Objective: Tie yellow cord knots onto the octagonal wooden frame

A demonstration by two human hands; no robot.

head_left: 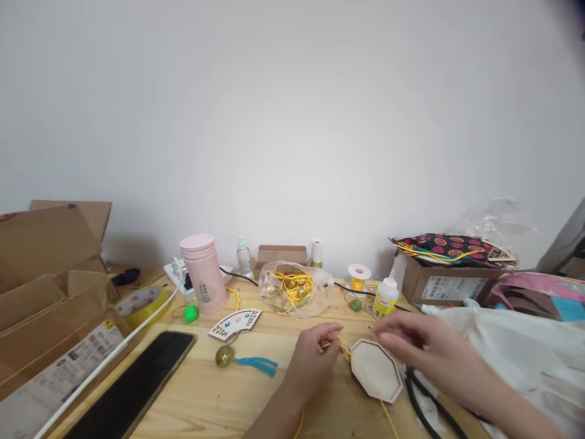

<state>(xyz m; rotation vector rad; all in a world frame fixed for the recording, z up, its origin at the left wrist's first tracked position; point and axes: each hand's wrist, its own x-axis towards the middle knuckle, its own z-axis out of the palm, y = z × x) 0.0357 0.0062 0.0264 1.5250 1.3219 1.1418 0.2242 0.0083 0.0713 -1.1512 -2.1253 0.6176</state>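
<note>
My left hand (316,356) is closed, its thumb and fingers pinching a yellow cord (346,352). The cord runs to the upper left edge of an octagonal wooden piece (375,370) with a raised rim and pale face. My right hand (418,341) hovers at the piece's upper right, fingers and thumb drawn together; whether anything lies between its fingertips I cannot make out. Left of my left hand lie a fan-shaped wooden pendant (235,324) and a gold bell-like ball (224,355) with a blue tassel (257,364).
Behind my hands are a plastic bag of yellow cords (295,289), a glue bottle (386,297) and a yellow thread spool (358,279). A pink cup (204,274), a phone (132,384) and an open carton (55,329) stand left. At right are a filled box (450,283) and white plastic (516,360).
</note>
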